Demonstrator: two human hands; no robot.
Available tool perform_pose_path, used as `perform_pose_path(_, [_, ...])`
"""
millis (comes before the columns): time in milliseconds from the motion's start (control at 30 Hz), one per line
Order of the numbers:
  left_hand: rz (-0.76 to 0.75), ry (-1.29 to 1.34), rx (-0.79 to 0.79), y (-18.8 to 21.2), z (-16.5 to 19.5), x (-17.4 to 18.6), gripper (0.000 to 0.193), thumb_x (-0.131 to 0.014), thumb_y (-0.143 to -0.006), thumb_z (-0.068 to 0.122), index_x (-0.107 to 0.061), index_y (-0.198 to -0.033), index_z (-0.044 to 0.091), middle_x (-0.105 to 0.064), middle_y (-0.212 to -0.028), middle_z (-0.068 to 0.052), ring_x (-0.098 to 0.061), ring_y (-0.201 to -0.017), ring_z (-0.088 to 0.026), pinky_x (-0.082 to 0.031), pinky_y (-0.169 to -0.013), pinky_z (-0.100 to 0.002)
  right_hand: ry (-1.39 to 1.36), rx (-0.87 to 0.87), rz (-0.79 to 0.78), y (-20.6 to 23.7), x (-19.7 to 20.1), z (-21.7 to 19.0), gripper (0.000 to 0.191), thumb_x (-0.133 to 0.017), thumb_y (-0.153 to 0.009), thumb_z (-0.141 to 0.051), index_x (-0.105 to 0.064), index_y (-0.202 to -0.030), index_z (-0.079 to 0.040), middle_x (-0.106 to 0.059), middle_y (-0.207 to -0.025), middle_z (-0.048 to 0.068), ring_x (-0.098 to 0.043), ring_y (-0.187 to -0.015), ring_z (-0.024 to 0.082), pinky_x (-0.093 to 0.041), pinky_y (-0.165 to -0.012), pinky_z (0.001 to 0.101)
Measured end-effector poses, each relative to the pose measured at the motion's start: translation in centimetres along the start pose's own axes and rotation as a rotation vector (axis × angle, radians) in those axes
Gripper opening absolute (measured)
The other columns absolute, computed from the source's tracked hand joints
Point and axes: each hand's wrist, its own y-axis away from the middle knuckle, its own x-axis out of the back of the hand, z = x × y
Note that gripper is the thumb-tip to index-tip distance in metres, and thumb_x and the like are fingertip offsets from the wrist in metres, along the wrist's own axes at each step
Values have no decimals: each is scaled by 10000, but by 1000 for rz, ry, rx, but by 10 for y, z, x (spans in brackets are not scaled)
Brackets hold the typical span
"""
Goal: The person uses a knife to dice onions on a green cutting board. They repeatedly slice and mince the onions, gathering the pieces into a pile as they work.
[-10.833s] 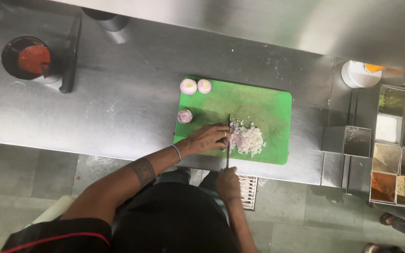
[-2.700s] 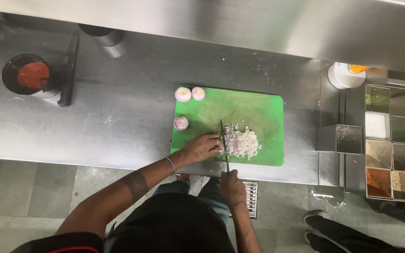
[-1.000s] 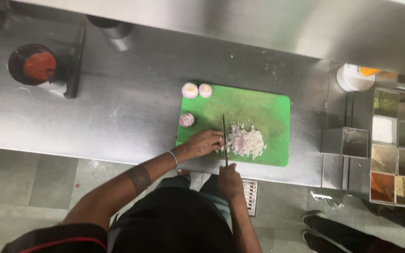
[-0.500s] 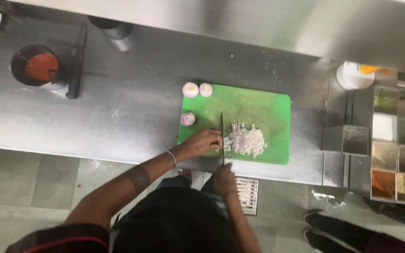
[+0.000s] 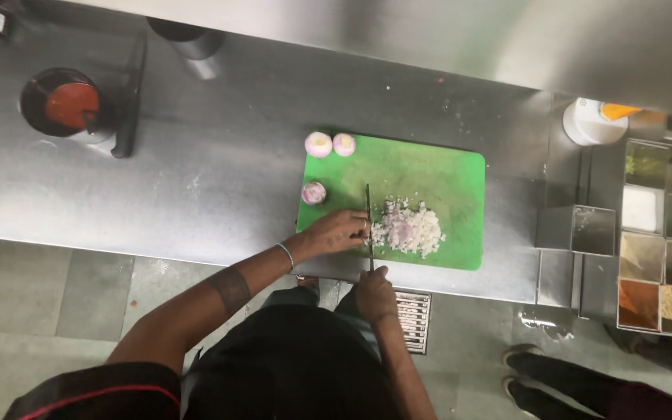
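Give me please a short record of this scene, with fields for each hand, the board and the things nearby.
left hand: flat on the board, beside the chopped pile
right hand: grips the knife handle at the counter edge
cutting board: green, on a steel counter
chopped onion: one pile right of the blade
onion halves: three, at the board's left side
nearby: pot of red sauce, tray of spice boxes
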Motion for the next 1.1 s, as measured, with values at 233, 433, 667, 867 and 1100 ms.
perform_pose_path(233, [132, -39, -172, 0, -5, 0, 156, -760, -826, 138, -665, -921, 59, -657, -956, -114, -669, -878, -329, -560, -784, -429, 199, 200, 144, -11, -10, 8, 458, -443, -995, -255, -427, -1222, 143, -663, -1040, 426, -700, -858, 494, -580, -763, 542])
perform_pose_path(433, [78, 80, -150, 4, 0, 10, 143, -739, -855, 109, -641, -934, 42, -642, -923, -118, -665, -871, -320, -553, -780, -430, -167, -11, 83, -3, -9, -10, 421, -450, -1009, -282, -457, -1153, 114, -704, -976, 351, -690, -890, 517, -559, -792, 569])
perform_pose_path(667, [41, 98, 34, 5, 3, 12, 222, -776, -785, 96, -648, -958, 39, -616, -993, -119, -681, -854, -293, -578, -768, -420, 492, 376, 12, -16, 8, 16, 251, -451, -1015, -166, -584, -1118, 19, -630, -1101, 356, -720, -876, 433, -603, -730, 483])
perform_pose_path(867, [76, -39, -103, 4, -7, 11, 192, -782, -786, 62, -667, -938, 46, -668, -961, -111, -684, -906, -317, -570, -800, -422, 632, 397, 25, -10, -14, 10, 355, -516, -929, -164, -576, -1194, 65, -543, -1197, 490, -710, -874, 427, -616, -702, 425])
perform_pose_path(1100, [70, -49, -7, 0, -6, 11, 96, -752, -836, 96, -680, -893, 71, -703, -901, -96, -701, -870, -295, -565, -776, -422, 500, 381, 76, -8, -5, -6, 313, -456, -1019, -141, -581, -1200, 83, -573, -1209, 448, -710, -894, 446, -603, -779, 470])
